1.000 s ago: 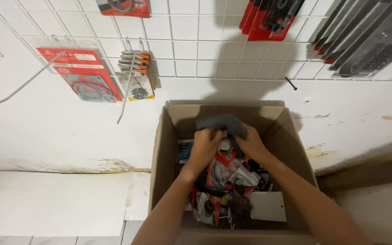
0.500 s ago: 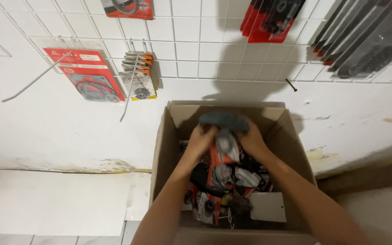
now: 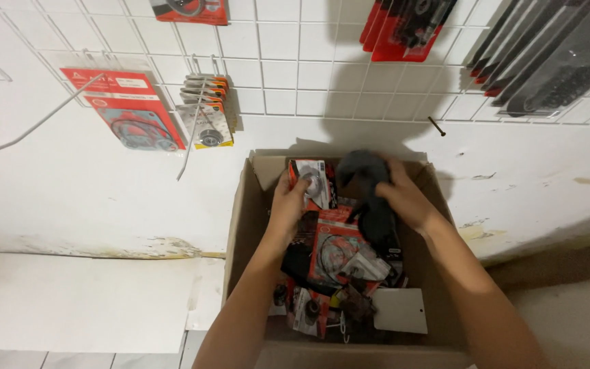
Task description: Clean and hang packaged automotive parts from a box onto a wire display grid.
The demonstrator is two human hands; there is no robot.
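An open cardboard box (image 3: 240, 225) stands against a white wall, filled with several red and black packaged parts (image 3: 339, 256). My left hand (image 3: 288, 205) holds up a small blister pack (image 3: 312, 181) with a round metal part, near the box's far left corner. My right hand (image 3: 404, 195) grips a dark grey cloth (image 3: 367, 184) that hangs down over the packages. Both forearms reach into the box from below.
A white wire grid (image 3: 288, 75) on the wall carries hanging packs: a red gasket card (image 3: 131, 113), a stack of small bearing packs (image 3: 206, 113), and long black and red packs (image 3: 541, 55) at the top right. Bare hooks (image 3: 49, 113) stick out left. A white card (image 3: 401, 311) lies in the box.
Both hands rose from among the packages. My left hand has lifted a small blister pack out, and my right hand has drawn the dark cloth up and to the right.
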